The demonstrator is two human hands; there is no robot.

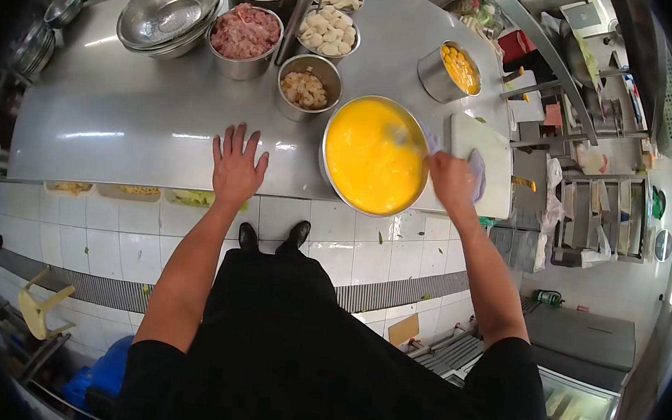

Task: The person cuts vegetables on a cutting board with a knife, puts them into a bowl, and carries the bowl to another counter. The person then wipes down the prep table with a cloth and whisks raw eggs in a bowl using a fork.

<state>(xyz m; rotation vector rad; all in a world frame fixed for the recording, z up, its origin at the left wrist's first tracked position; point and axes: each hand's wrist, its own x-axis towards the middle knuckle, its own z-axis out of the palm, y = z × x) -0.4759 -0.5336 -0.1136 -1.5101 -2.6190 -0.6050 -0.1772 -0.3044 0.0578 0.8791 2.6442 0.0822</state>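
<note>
A large metal bowl (323,158) full of yellow beaten egg (367,161) stands near the front edge of the steel table. My right hand (450,179) is closed at the bowl's right rim, gripping what looks like a whisk (399,134). Its grey head dips into the egg and is smeared by motion; the handle is mostly hidden by my fingers. My left hand (237,167) rests flat on the steel table (146,120), fingers spread, left of the bowl and holding nothing. Just behind the bowl is a metal pot of pale chopped pieces (304,89).
Further back stand a pot of minced meat (245,33), stacked perforated bowls (166,11) and a pot of pale round pieces (328,34). A pot of egg yolks (459,68) is at the back right. A white cutting board (494,155) with a cloth (477,174) lies right.
</note>
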